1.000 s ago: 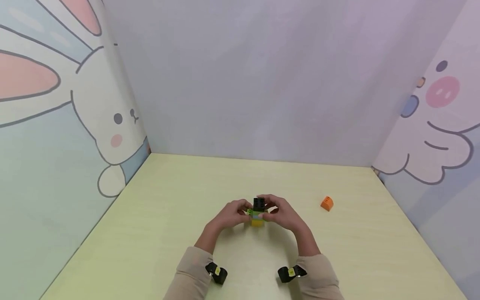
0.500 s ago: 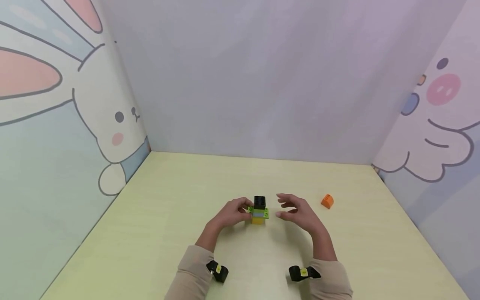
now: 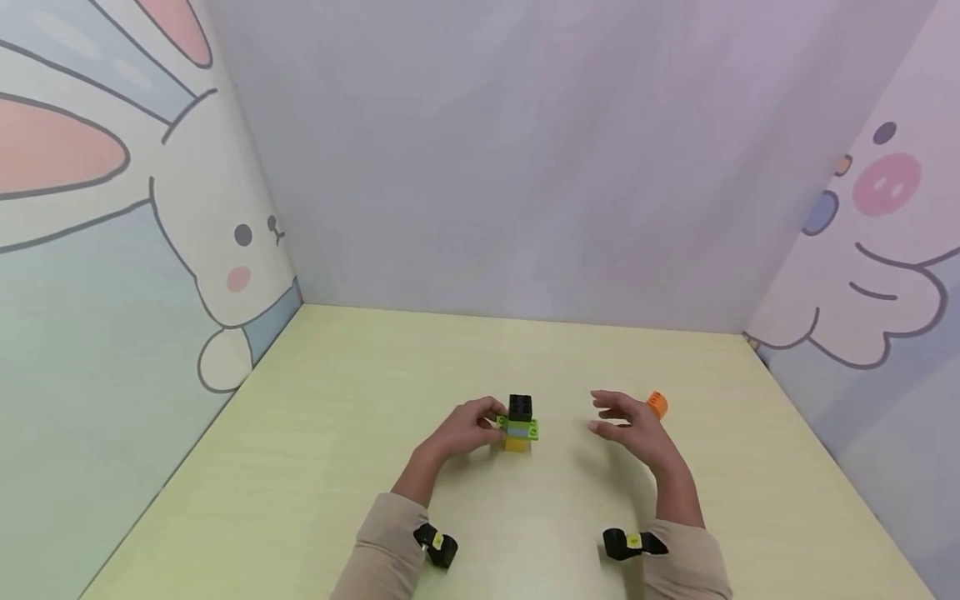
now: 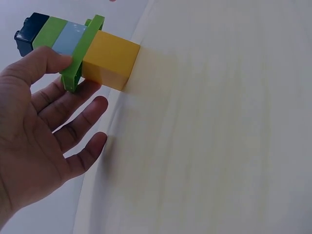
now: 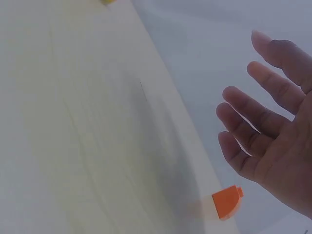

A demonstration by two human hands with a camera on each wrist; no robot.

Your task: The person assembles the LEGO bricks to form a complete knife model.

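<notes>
Left hand pinches a colourful toy-brick stack, right hand hangs apart

On the pale yellow, wood-grained table (image 3: 375,375), the upright stack of plastic toy bricks (image 3: 518,428) stands between the left hand (image 3: 467,430) and the right hand (image 3: 636,427). The left thumb and fingers are clamped on its side; the right hand's fingers are apart and loosely bent, well clear of the stack. Farther right sits an orange, curved-sided plastic brick (image 3: 658,404), partly covered by the right hand in the head view. A wall printed with a white rabbit (image 3: 217,217) rises at left, one with a pink-nosed pig (image 3: 832,283) at right.

The left wrist view shows the thumb against a flat green plate (image 4: 87,46) between a yellow block (image 4: 112,56) and a pale blue block (image 4: 71,37), with a green block (image 4: 49,32) and a black studded block (image 4: 32,34) beyond. The right wrist view reveals the orange brick's rounded profile, uncovered.
</notes>
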